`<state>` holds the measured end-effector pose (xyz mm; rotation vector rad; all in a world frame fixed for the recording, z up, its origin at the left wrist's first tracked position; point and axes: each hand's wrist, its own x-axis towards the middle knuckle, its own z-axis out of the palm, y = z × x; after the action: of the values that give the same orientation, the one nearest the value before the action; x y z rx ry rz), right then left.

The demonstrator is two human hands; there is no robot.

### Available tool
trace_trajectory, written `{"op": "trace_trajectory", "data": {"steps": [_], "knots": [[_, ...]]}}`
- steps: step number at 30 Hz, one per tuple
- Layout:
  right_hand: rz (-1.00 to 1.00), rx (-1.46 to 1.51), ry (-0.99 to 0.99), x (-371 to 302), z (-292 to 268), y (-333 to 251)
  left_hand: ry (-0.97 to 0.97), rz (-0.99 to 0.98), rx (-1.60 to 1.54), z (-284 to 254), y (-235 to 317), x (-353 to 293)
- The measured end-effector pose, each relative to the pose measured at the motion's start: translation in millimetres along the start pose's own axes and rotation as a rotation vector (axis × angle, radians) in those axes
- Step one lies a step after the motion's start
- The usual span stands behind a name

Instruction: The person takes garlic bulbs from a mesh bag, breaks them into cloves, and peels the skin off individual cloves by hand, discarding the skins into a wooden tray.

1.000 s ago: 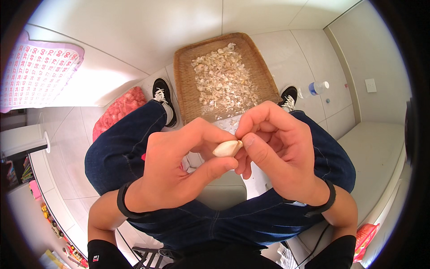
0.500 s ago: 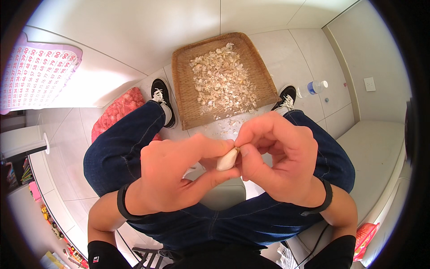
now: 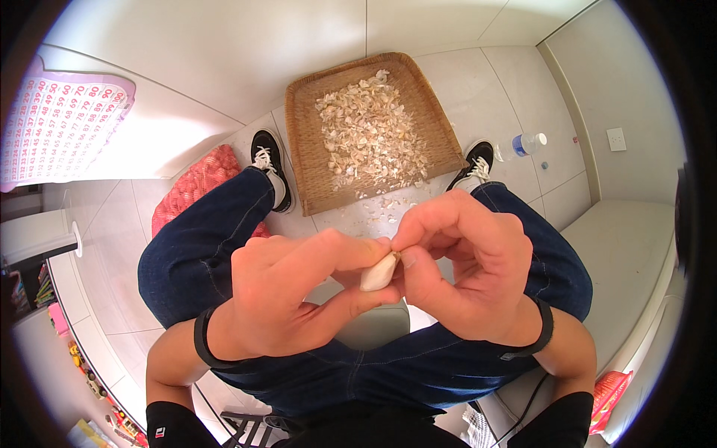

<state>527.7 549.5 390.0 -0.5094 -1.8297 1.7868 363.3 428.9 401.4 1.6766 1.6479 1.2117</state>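
Note:
A pale garlic clove [image 3: 379, 273] is held between the thumb and fingers of my left hand [image 3: 299, 287], above my lap. My right hand [image 3: 467, 261] pinches the brownish tip of the same clove between thumb and forefinger, its other fingers curled in. Both hands meet at that tip. Beyond them on the floor lies a woven bamboo tray [image 3: 306, 149] with a heap of garlic skins [image 3: 370, 131] on it; whether whole cloves are among them I cannot tell.
A red mesh bag of garlic [image 3: 196, 187] rests beside my left leg. Black shoes [image 3: 270, 168] flank the tray. Loose skin flakes [image 3: 388, 209] dot the tiles before it. A plastic bottle [image 3: 529, 144] lies right of the tray, near a grey bench [image 3: 620, 254].
The clove has tilted slightly and its lower end sits a little lower. My right fingers have shifted marginally at its tip. The tray and bag stay put.

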Motion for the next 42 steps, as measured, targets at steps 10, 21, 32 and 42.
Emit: {"op": "trace_trajectory", "data": {"steps": [10,21,32,42], "knots": [[-0.152,-0.191,0.004,-1,0,2,-0.038,0.054,0.047,-1,1,0],[-0.148,-0.043,0.013,-1,-3,5,-0.001,0.042,-0.032,3,-4,-2],[-0.127,-0.189,-0.105,-2,-10,1,-0.022,0.091,0.068,4,-6,-4],[-0.168,-0.057,0.000,1,-4,2,0.001,0.087,0.034,2,-3,-3]]}}
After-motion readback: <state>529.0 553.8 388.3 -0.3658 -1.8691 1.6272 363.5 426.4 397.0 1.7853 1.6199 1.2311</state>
